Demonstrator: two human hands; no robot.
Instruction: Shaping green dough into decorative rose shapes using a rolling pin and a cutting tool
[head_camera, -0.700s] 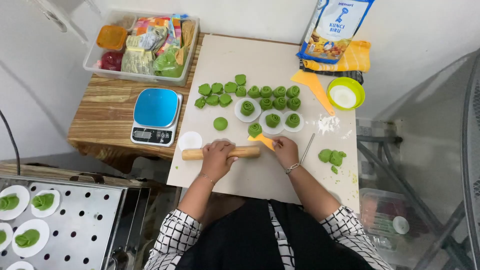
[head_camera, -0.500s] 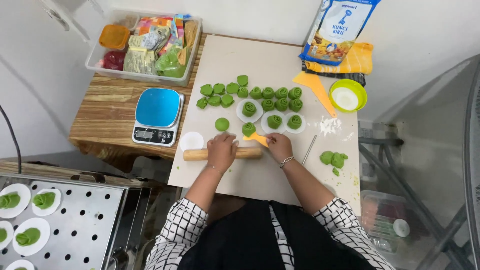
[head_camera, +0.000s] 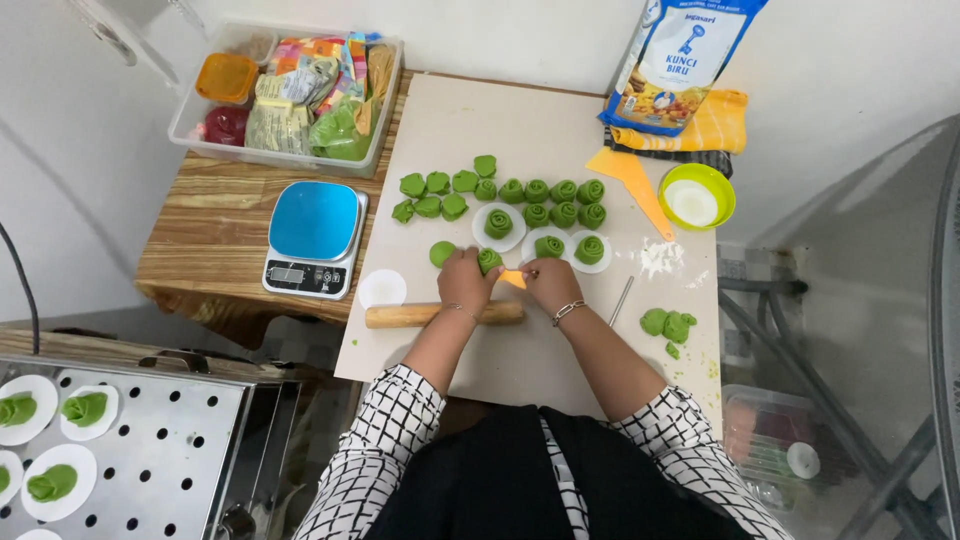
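Gripping a green dough piece at frame centre, my left hand has its fingers closed around it. My right hand pinches a small orange scraper beside it. Rolling pin lies just below both, on the pale board.

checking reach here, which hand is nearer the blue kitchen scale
Left. The left hand lies just right of the scale; the right hand sits farther right, beyond it.

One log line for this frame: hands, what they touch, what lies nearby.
left hand on green dough piece | right hand beside it, near orange scraper | rolling pin under wrists | board
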